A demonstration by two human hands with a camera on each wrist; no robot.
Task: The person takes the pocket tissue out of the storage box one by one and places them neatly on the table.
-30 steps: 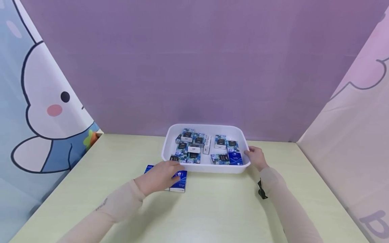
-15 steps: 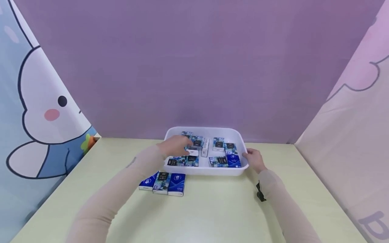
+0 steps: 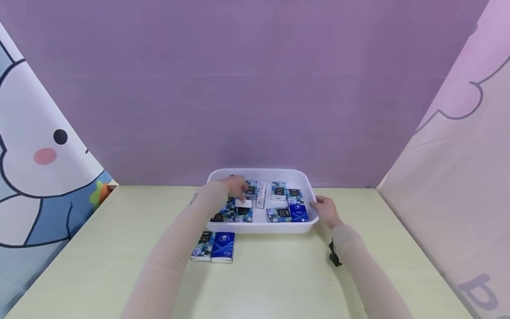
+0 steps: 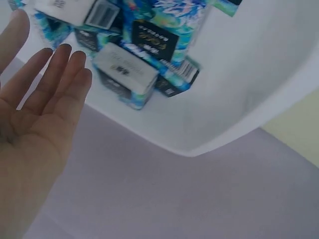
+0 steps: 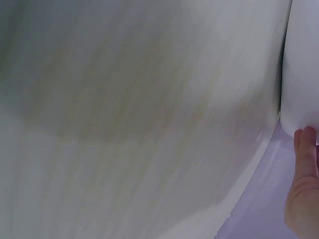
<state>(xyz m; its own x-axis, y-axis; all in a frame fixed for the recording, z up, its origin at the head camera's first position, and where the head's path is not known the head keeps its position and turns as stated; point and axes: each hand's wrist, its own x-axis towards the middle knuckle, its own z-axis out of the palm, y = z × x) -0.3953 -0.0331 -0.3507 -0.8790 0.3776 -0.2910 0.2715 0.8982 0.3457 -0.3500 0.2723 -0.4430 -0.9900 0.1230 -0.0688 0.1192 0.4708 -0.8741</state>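
Observation:
A white plastic tray (image 3: 259, 227) stands near the back of the table, with several floral tissue packs (image 3: 278, 191) and one plain blue pack (image 3: 299, 213) in it. Over the tray's left part, my left hand (image 3: 236, 186) hovers above the packs. In the left wrist view its fingers are spread straight with nothing in them, beside a pack standing on its edge (image 4: 124, 69). My right hand (image 3: 326, 211) holds the tray's right rim, thumb on the inner side; in the right wrist view its fingers (image 5: 305, 154) lie against the tray's outer wall.
In front of the tray a floral pack (image 3: 203, 246) and a blue pack (image 3: 223, 247) lie side by side on the pale table (image 3: 271, 283). My left forearm (image 3: 167, 243) crosses beside them. A purple panel (image 3: 255, 88) rises right behind the tray.
My left hand has gone from the packs in front of the tray to above those inside it. The forearm now hides the leftmost front pack. My right hand stays on the rim.

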